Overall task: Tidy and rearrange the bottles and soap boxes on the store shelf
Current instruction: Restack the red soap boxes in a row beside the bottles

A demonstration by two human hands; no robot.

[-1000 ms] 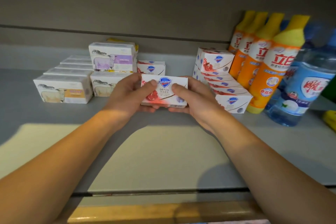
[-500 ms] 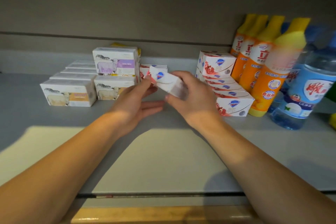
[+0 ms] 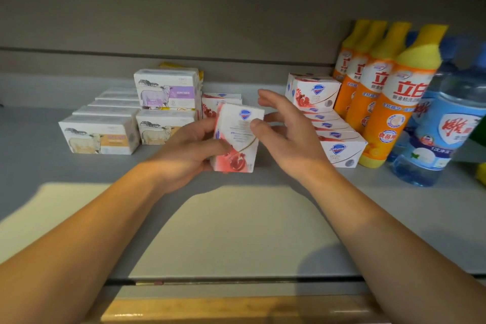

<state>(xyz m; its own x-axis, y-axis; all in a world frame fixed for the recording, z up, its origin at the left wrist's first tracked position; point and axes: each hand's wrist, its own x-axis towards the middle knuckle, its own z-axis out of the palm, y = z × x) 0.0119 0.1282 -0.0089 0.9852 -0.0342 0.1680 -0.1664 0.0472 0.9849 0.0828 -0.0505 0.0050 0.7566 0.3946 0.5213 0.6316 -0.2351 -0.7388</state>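
Grey shelf (image 3: 394, 218) is carrying everything, with goat-print soap boxes (image 3: 100, 137) sitting in rows at the far left. Beside them the left hand (image 3: 186, 150) is gripping a white-and-red soap box (image 3: 238, 139), fingers curled round its left edge, holding it upright above the shelf's middle. Just right, the right hand (image 3: 286, 137) is hovering with fingers spread, its thumb touching the box's upper right edge. Matching red-and-white boxes (image 3: 339, 147) are lying in a row beyond, then orange detergent bottles (image 3: 389, 102), then a blue-labelled bottle (image 3: 441, 137) standing at the far right.
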